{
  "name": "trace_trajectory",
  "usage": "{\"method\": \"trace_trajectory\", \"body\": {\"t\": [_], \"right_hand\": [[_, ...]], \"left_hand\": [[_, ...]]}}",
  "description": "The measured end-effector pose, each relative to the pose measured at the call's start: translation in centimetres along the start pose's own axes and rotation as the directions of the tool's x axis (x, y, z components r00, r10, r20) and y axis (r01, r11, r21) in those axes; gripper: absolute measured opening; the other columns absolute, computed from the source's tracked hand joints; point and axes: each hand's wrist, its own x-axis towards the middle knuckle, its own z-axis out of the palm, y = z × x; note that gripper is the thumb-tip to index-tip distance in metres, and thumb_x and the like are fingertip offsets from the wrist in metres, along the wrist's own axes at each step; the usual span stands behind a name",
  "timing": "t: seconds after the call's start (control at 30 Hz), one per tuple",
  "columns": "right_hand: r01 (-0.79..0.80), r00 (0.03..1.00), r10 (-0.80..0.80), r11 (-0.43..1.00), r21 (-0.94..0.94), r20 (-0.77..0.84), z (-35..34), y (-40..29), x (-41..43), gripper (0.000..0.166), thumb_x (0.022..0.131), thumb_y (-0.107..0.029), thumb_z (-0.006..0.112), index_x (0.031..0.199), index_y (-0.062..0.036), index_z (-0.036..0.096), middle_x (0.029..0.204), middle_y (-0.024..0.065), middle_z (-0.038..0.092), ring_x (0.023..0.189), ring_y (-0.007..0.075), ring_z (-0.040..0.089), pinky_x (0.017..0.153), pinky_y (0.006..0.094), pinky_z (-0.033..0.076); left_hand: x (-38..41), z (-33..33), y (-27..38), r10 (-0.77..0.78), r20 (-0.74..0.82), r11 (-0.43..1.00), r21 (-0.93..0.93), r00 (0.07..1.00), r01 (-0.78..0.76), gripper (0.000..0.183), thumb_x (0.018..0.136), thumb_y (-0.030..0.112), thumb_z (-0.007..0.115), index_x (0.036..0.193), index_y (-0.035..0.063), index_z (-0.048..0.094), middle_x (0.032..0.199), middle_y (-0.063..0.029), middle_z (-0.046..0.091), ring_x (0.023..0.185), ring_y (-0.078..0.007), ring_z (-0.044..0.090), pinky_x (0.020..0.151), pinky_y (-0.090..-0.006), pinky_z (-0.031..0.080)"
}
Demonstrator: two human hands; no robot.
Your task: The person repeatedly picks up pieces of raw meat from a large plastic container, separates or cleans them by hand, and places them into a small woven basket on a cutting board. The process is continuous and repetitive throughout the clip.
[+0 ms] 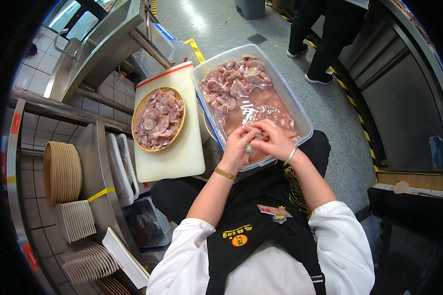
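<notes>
Over the near side of a clear plastic tub, my left hand and my right hand meet, both gripping one piece of raw meat, which looks like a gizzard and is partly hidden by the fingers. Pinkish liquid lies in the tub, with a heap of raw gizzards at its far left. To the left, a round woven basket full of the same meat rests on a white cutting board.
A stainless steel counter and a shelf with stacked baskets and white plates stand at the left. A person in dark trousers stands beyond the tub at the right, near a dark cabinet.
</notes>
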Motion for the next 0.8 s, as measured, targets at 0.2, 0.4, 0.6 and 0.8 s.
{"method": "trace_trajectory", "body": {"t": [0.2, 0.4, 0.6, 0.8], "right_hand": [[-0.285, 0.945, 0.327, 0.843, 0.456, -0.013, -0.4, 2.5, -0.7, 0.019, 0.086, -0.01, 0.059, 0.1, 0.0033, 0.057, 0.081, 0.005, 0.063, 0.061, 0.0063, 0.056, 0.056, 0.0197, 0.046], [-0.46, 0.867, 0.479, 0.662, 0.592, 0.138, -0.6, 3.5, -0.9, 0.022, 0.094, -0.018, 0.048, 0.098, 0.0008, 0.057, 0.072, 0.0019, 0.058, 0.053, 0.0031, 0.048, 0.048, 0.0167, 0.039], [-0.417, 0.901, 0.405, 0.711, 0.567, 0.155, -0.4, 1.7, -0.6, 0.021, 0.088, -0.02, 0.058, 0.097, -0.0005, 0.056, 0.07, 0.0005, 0.056, 0.056, 0.0037, 0.048, 0.049, 0.0171, 0.038], [-0.308, 0.938, 0.337, 0.917, 0.253, -0.079, 0.2, 4.4, -0.7, 0.02, 0.089, -0.019, 0.057, 0.092, 0.0001, 0.06, 0.074, 0.0018, 0.058, 0.065, 0.0064, 0.051, 0.059, 0.0208, 0.041]], "left_hand": [[-0.5, -0.5, 0.3, -0.079, 0.047, 0.989, 0.127, 0.996, 0.072, 0.022, 0.091, 0.02, 0.054, 0.099, 0.0013, 0.06, 0.077, -0.0011, 0.058, 0.054, -0.0037, 0.045, 0.04, -0.0147, 0.03], [-0.2, 0.7, -0.5, 0.331, 0.016, 0.795, 0.534, 0.944, -0.288, 0.019, 0.083, 0.009, 0.063, 0.1, 0.0017, 0.06, 0.082, 0.0017, 0.06, 0.077, -0.005, 0.055, 0.073, -0.0194, 0.044], [-0.2, -0.7, -0.5, 0.085, -0.038, 0.925, 0.374, 0.996, -0.064, 0.018, 0.089, 0.019, 0.057, 0.092, 0.0027, 0.064, 0.076, 0.0025, 0.06, 0.065, -0.0025, 0.051, 0.054, -0.0171, 0.04], [-0.1, -0.3, -0.7, 0.057, -0.07, 0.938, 0.344, 0.996, -0.029, 0.026, 0.092, 0.025, 0.053, 0.087, 0.0023, 0.065, 0.068, 0.0029, 0.057, 0.054, -0.003, 0.045, 0.046, -0.0183, 0.035]]}}
